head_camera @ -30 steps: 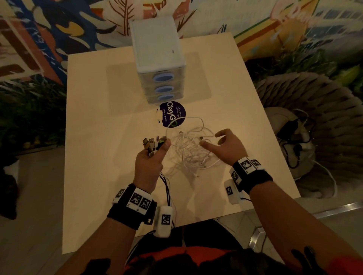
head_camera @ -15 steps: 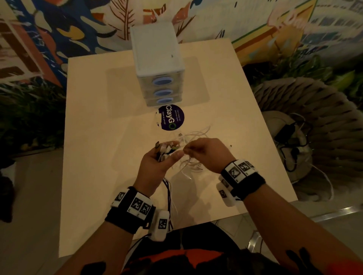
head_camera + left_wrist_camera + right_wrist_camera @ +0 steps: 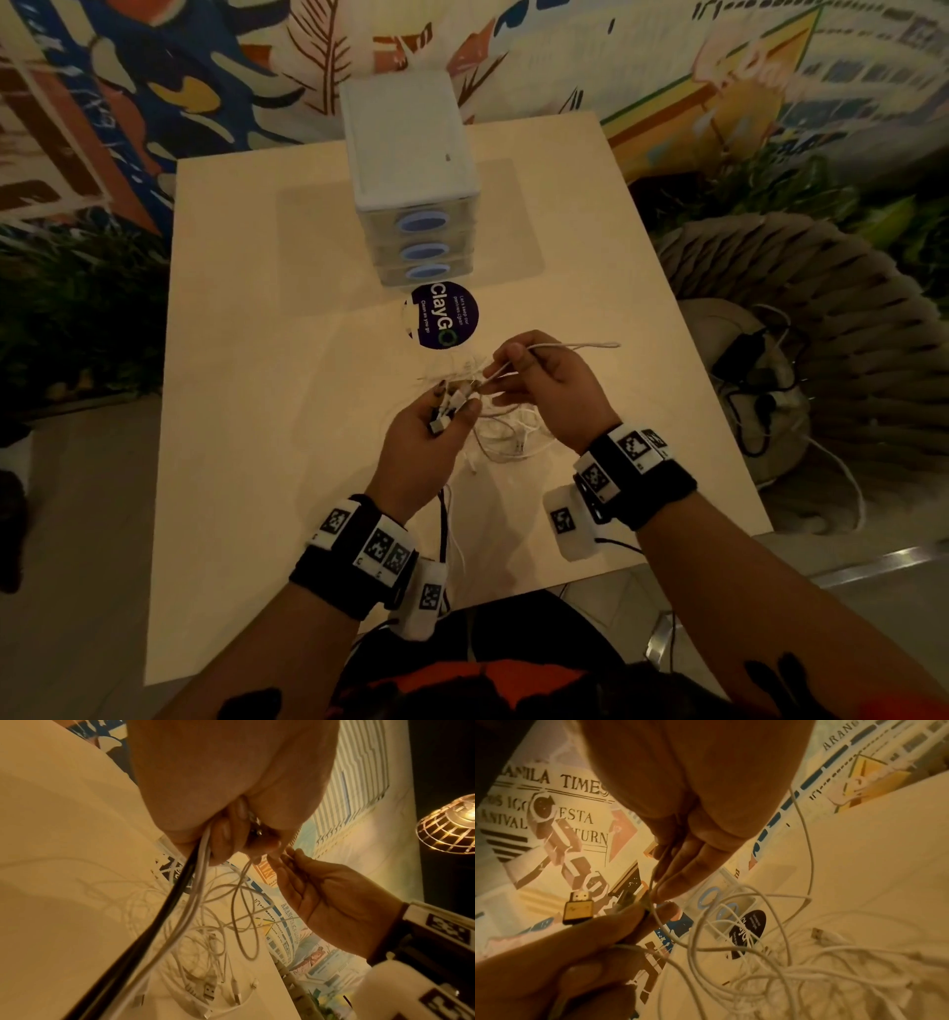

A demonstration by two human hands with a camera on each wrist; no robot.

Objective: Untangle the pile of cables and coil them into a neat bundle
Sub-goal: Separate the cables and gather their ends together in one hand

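Note:
My left hand (image 3: 451, 411) grips a bunch of cable ends, white plugs and a gold-cased plug (image 3: 577, 908). A black cable (image 3: 177, 888) and white cables hang down from its fist toward my lap. Right against it, my right hand (image 3: 500, 371) pinches a thin white cable (image 3: 570, 347) whose loop sticks out to the right. In the right wrist view its fingertips (image 3: 666, 888) meet my left thumb at the plugs. Under both hands the tangled pile of white cables (image 3: 508, 439) lies on the table (image 3: 267, 390).
A white three-drawer unit (image 3: 411, 169) with blue oval handles stands at the table's far middle. A dark round sticker (image 3: 445, 321) lies just in front of it. Off the table's right edge sits a woven chair (image 3: 821, 329) holding dark chargers and cords.
My right hand came off the pile, closed in on my left hand and pinched a white cable, whose loop now sticks out to the right. The left hand kept its bunch of plugs.

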